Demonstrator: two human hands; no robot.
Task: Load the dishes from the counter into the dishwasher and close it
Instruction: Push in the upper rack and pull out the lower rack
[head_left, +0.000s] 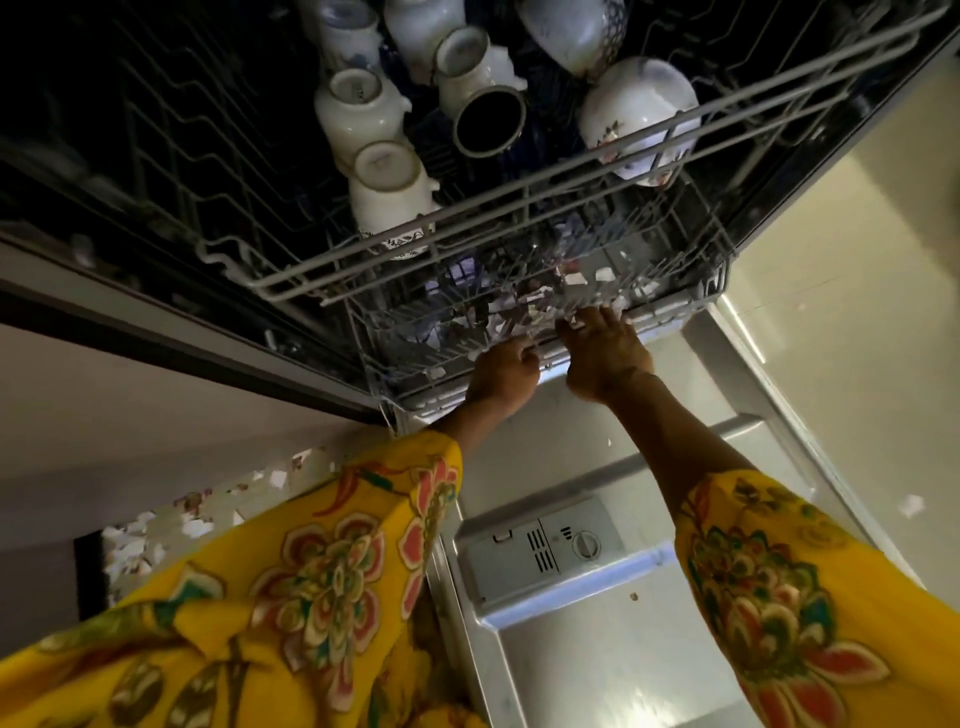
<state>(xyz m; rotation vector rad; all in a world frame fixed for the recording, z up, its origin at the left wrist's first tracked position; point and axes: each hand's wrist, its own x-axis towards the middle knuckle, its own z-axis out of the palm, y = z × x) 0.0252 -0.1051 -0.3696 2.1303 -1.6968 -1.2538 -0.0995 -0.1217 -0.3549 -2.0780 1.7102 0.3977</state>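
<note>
The dishwasher stands open with its steel door (613, 670) folded down below me. The upper rack (467, 218) holds several white cups (363, 111) upside down and a patterned bowl (636, 111). Under it the lower rack (660, 312) shows dishes dimly through the wires. My left hand (501, 376) is curled around the lower rack's front edge. Just to its right, my right hand (602, 353) rests against the same front edge, fingers spread over the wire. Both arms wear yellow flowered sleeves.
A detergent dispenser (540, 545) sits in the door's inner panel. The counter edge and cabinet front (156, 322) run along the left. Pale floor tiles (857, 291) lie to the right of the door.
</note>
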